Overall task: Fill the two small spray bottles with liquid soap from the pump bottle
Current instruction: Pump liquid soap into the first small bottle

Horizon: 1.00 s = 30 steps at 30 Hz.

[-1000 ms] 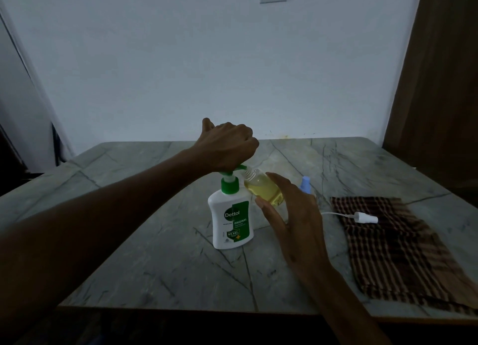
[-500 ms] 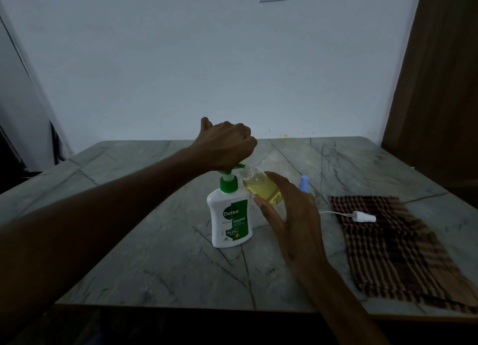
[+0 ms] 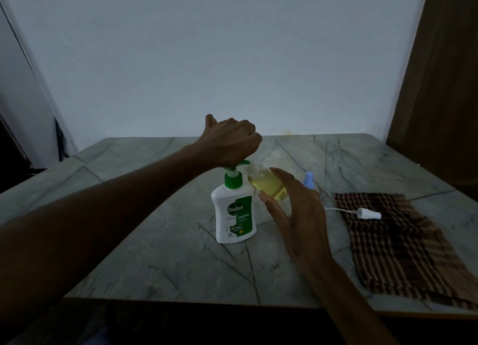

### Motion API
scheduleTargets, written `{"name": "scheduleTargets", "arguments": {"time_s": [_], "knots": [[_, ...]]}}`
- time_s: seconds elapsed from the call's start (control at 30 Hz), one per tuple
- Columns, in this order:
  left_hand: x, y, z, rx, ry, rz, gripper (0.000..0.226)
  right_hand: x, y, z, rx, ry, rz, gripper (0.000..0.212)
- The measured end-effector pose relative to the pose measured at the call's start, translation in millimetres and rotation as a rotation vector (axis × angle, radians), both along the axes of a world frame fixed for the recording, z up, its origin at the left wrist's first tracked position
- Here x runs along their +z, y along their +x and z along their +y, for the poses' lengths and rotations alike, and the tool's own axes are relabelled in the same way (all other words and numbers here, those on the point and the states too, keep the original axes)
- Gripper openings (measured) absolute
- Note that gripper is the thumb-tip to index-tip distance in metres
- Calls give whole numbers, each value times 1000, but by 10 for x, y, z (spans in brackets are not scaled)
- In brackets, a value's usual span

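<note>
On a grey veined marble table point(image 3: 155, 254) against a pale wall, the left hand point(image 3: 232, 143), fingers curled, presses the white green-topped pump bottle point(image 3: 234, 215); beside it the right hand point(image 3: 297, 215) grips a tilted clear spray bottle of yellow soap point(image 3: 266, 184).

Grey veined stone table point(image 3: 155, 254) across the lower frame. At centre, white pump bottle point(image 3: 234, 215) upright; right of centre, blue-capped bottle point(image 3: 309, 180); at right, checked cloth point(image 3: 403, 246) carrying white sprayer head point(image 3: 368, 213).

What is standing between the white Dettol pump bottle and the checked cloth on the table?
In the head view, the right hand holding a small clear bottle of yellow soap, and a blue-capped bottle behind.
</note>
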<state>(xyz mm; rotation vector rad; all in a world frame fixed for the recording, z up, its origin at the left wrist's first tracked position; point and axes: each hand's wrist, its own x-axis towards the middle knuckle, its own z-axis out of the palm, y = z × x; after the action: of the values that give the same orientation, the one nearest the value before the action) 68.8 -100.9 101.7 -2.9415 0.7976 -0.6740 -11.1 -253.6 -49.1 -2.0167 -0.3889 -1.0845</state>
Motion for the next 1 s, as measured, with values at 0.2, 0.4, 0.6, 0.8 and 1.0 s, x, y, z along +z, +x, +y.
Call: {"name": "scheduleTargets", "arguments": {"time_s": [0.2,0.4,0.6,0.8,1.0], "knots": [[8,-10,-11,-13,72,-25,30,-33,23,-3,-5,7,-52,47],[-15,-50,-23,11,48,27,26,-6,-3,-7,-4,-15,-40,47],[72,-41,9,6,75,4,35,-14,8,-14,15,9,-78,47],[-63,-19,-19,-3,61,1,27,-46,45,-6,14,22,-62,47],[12,-37,-20,1,70,3,28,-20,15,8,4,-8,-50,48]]}}
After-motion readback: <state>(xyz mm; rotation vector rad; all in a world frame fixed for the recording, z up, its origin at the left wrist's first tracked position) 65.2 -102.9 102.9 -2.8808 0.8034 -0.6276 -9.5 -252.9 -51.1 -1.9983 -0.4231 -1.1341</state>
